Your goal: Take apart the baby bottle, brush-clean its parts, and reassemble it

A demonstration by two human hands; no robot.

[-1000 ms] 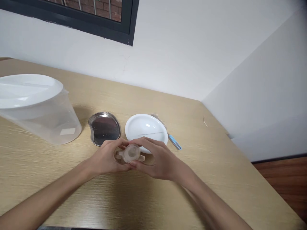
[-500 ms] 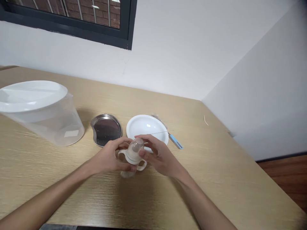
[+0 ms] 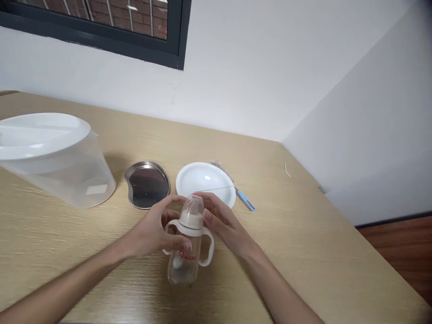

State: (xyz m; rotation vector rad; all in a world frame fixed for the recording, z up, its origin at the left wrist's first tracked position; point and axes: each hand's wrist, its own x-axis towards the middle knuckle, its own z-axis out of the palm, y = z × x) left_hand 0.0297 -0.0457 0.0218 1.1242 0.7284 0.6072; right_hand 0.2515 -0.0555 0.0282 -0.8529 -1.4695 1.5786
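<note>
A clear baby bottle (image 3: 184,267) with red lettering, white side handles and a transparent dome cap is held nearly upright over the front of the table. My left hand (image 3: 162,229) wraps round its left side, thumb across the front below the collar. On the cap's right side rests my right hand (image 3: 224,220), its thumb and fingers about the cap. Just behind the hands lies a white oval dish (image 3: 194,173), with a thin wire across it that runs to a brush with a blue handle (image 3: 245,200).
A large translucent bucket (image 3: 81,180) with a white lid leans at the left. Beside it sits a kidney-shaped steel tray (image 3: 148,184). A small pale strip (image 3: 287,170) lies near the table's right edge. White walls stand behind.
The bottle has tilted so that its body and red lettering now face the camera. My right hand's thumb has shifted to the cap's side. The view has moved slightly.
</note>
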